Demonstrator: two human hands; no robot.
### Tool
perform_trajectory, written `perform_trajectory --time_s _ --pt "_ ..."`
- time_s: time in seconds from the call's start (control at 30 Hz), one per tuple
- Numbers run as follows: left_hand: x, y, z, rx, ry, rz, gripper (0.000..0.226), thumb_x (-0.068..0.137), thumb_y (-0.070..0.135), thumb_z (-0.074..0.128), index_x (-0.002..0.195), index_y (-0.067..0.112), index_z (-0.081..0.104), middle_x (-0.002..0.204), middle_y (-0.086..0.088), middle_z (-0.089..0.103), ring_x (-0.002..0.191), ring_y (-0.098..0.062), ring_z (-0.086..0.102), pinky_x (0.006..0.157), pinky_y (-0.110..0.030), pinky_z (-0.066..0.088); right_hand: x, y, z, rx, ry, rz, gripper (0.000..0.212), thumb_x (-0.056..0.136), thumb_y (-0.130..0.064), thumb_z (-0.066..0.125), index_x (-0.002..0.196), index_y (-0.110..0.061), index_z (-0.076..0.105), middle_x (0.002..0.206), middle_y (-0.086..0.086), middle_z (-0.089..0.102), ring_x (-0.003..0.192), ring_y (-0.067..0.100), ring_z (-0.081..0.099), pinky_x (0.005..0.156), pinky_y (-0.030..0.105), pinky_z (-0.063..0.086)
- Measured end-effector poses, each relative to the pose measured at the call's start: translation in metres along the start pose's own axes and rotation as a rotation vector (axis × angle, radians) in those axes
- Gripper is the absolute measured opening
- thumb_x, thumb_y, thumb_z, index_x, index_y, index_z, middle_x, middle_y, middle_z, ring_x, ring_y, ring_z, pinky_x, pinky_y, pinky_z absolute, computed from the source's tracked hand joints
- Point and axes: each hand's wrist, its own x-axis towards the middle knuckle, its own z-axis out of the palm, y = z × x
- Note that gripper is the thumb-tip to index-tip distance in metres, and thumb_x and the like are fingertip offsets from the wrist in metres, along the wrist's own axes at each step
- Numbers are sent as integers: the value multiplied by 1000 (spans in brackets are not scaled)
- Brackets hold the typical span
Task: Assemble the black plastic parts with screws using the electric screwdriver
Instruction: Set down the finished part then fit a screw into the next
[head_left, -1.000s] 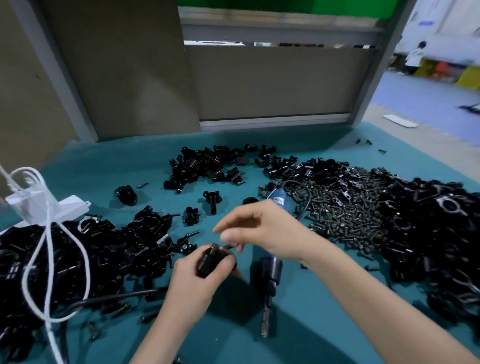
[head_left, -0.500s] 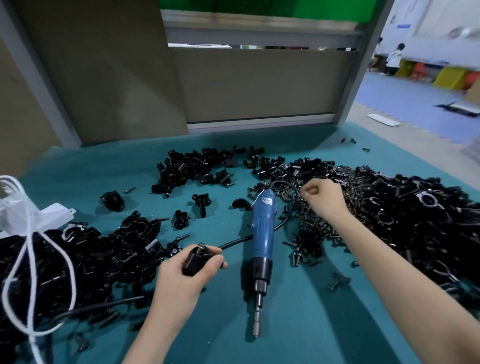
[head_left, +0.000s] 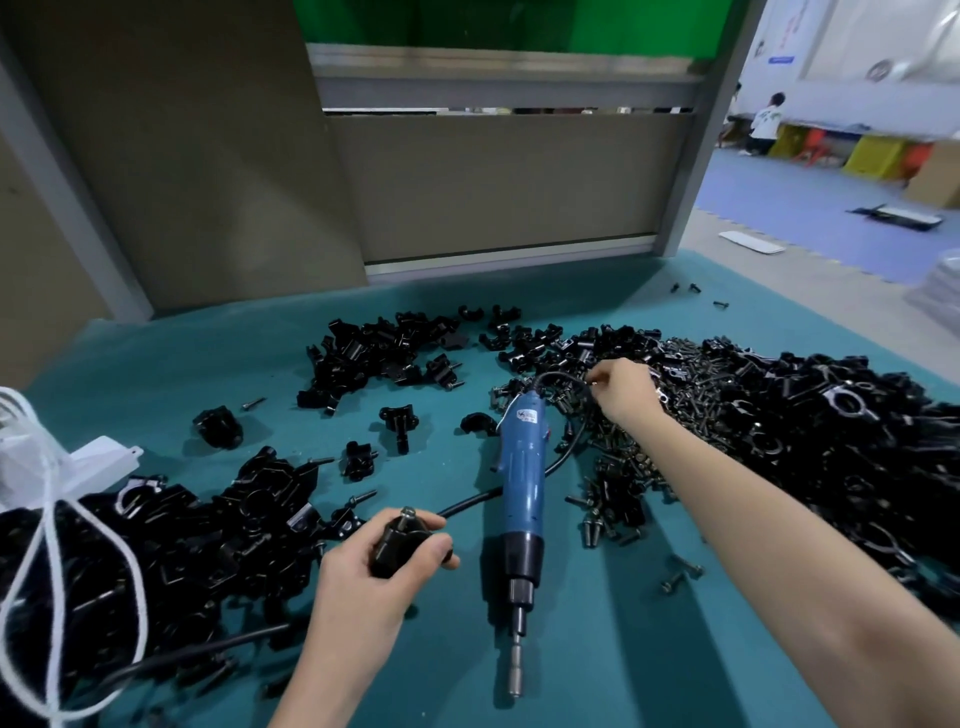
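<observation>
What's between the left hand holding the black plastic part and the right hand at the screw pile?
Head view: the blue electric screwdriver lies on the teal mat between them, its black cord curving past.

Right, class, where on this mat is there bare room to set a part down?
Bare mat between the electric screwdriver and the right forearm, and far left between the wall and the far parts pile. Crowded: the screw heap, right parts heap, left parts heap.
</observation>
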Motion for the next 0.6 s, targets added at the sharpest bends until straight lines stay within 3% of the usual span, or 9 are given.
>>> perform_trajectory --time_s 0.13,0.2,0.3,0.4,0.6 --pt "1 1 0 16 -10 22 8 83 10 70 81 18 70 66 -2 73 57 0 58 52 -15 45 6 -2 0 -46 -119 -112 40 86 -20 71 125 -16 63 132 13 53 94 30 61 70 32 49" --pt "1 1 -1 23 -14 27 8 83 10 70 81 18 70 67 -2 73 56 2 59 52 -10 44 9 -3 0 -168 -129 -144 35 90 -15 66 125 -14 63 131 15 50 102 32 54 76 35 47" --pt "1 -1 -1 33 -8 33 9 83 10 70 81 19 71 67 -2 73 58 1 59 51 -9 42 8 -3 1 -281 -92 -196 38 94 3 47 123 -14 64 121 16 57 86 31 56 67 35 45" --pt "1 -1 -2 34 -3 43 10 83 9 70 81 18 71 67 -3 73 56 1 58 48 -8 41 7 0 -2 -318 -52 -239 40 92 5 43 118 -17 64 112 14 62 78 28 56 61 34 46" --pt "2 -2 -1 37 -13 45 8 83 10 70 82 18 71 67 -2 73 64 0 64 54 -8 44 9 8 -3 -415 -79 -393 29 92 1 51 115 -12 63 117 8 57 109 29 54 79 42 53"
